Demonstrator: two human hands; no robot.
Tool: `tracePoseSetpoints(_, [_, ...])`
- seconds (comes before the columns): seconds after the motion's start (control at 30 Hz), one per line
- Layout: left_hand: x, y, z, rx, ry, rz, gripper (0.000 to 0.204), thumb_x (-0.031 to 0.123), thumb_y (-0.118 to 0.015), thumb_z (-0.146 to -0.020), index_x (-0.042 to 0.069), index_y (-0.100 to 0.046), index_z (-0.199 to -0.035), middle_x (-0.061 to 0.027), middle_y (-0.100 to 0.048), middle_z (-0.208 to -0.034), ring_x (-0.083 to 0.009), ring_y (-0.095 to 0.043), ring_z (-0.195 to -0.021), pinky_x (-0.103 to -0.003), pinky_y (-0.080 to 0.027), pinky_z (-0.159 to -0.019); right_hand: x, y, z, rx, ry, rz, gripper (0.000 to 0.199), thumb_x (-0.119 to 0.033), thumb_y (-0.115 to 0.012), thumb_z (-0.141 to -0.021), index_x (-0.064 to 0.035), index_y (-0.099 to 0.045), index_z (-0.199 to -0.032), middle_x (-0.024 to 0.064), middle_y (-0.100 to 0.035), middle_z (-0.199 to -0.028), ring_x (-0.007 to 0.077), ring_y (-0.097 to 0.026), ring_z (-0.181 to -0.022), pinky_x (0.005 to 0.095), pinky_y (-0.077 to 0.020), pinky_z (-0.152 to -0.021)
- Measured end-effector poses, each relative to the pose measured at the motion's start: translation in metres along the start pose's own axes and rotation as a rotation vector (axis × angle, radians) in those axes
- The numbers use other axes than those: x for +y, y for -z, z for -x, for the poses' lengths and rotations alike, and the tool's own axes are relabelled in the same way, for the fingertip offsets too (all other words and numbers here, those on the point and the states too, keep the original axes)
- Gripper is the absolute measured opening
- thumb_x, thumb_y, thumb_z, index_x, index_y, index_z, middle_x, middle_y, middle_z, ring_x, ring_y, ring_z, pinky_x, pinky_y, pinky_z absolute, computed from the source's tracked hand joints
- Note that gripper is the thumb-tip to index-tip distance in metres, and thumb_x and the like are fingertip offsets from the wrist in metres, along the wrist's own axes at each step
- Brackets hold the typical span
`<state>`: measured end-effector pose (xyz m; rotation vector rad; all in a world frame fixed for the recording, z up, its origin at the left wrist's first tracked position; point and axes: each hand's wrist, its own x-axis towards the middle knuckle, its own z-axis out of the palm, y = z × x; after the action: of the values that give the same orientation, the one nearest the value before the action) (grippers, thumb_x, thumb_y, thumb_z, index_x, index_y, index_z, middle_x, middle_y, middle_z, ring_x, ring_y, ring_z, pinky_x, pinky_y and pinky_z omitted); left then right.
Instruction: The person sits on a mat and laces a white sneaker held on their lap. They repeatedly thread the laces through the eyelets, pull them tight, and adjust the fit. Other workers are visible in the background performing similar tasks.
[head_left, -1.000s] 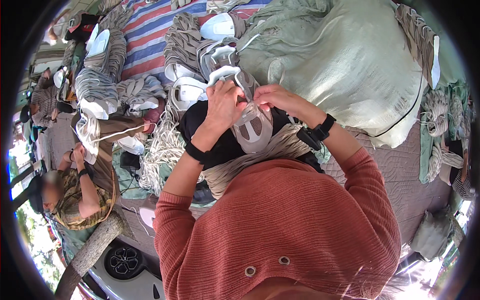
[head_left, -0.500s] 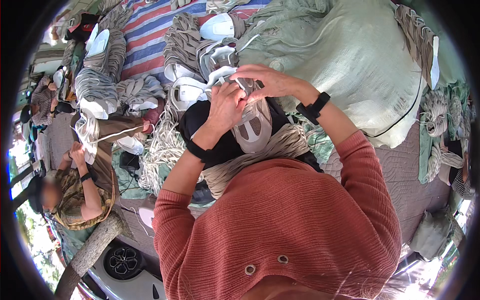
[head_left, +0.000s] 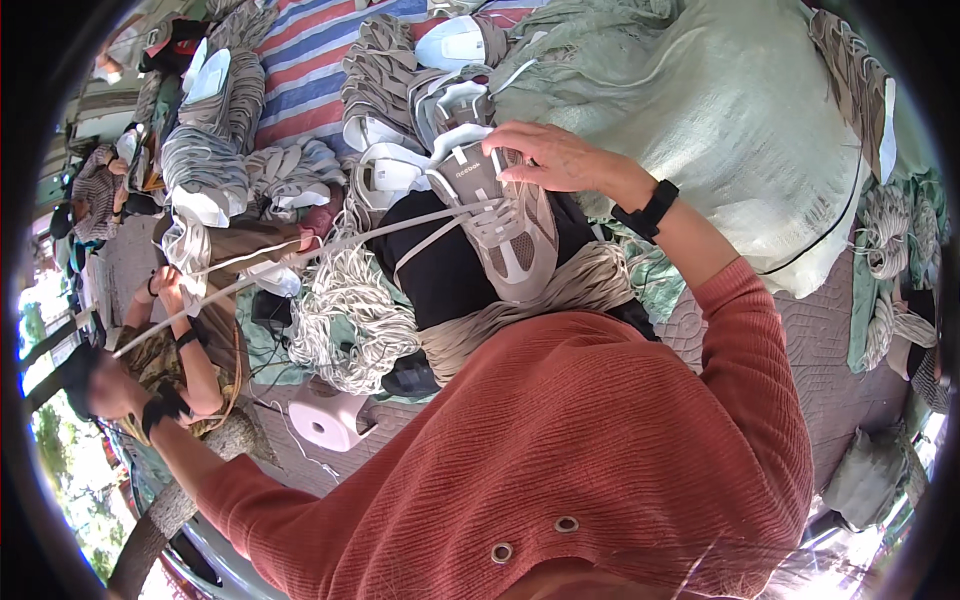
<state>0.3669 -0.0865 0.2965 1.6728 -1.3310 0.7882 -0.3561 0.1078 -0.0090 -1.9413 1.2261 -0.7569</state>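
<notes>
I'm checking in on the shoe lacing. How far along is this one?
Done: the white lace already runs through the lower eyelets of the grey shoe on the lap. In hand: the right hand steadies the shoe at its tongue, while the left hand pulls the lace taut, far out to the side. Left: the upper eyelets look unlaced, and no knot is tied.

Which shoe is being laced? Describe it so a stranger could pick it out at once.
Start at the big pale green sack filling the upper right. Just left of it, on the person's lap, lies a grey-beige sneaker, steadied at its top by the right hand. Unlike the bundled shoes around it, white laces stretch from it far out to the left hand.
</notes>
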Motion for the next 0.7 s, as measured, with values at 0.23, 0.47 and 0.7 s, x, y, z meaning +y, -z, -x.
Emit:
tracePoseSetpoints(0.23, [0.03, -0.028, 0.071, 0.034, 0.222, 0.332, 0.025, 0.014, -0.056, -0.085, -0.009, -0.065, -0.088, -0.0148, -0.067, -0.079, -0.0231, -0.064, -0.07, -0.03, -0.051, -0.063, -0.023, 0.01, -0.006, 0.12, 0.292, 0.417, 0.023, -0.023, -0.069, -0.083, -0.0167, -0.063, -0.104, 0.0036, -0.056, -0.105, 0.0194, -0.056, -0.1, 0.0394, -0.0375, -0.087])
tracePoseSetpoints(0.47, [0.109, -0.046, 0.104, -0.372, 0.815, 0.948, 0.037, 0.018, -0.038, -0.093, -0.011, -0.053, -0.11, -0.0224, -0.059, -0.118, -0.0321, -0.06, -0.109, -0.041, -0.05, -0.097, -0.041, 0.007, -0.019, -0.261, 0.365, 0.394, 0.008, -0.015, -0.069, -0.079, -0.0106, -0.062, -0.078, 0.001, -0.049, -0.083, 0.0184, -0.052, -0.084, 0.0361, -0.0338, -0.079])
tracePoseSetpoints(0.7, [0.156, -0.059, 0.129, -0.58, 0.978, 1.295, 0.048, 0.016, -0.034, -0.092, -0.018, -0.04, -0.124, -0.0305, -0.047, -0.134, -0.042, -0.046, -0.127, -0.051, -0.039, -0.109, -0.053, 0.003, -0.039, -0.767, 0.05, -0.007, 0.011, -0.017, -0.064, -0.079, -0.0085, -0.059, -0.075, 0.002, -0.052, -0.082, 0.0192, -0.054, -0.075, 0.0368, -0.0347, -0.079])
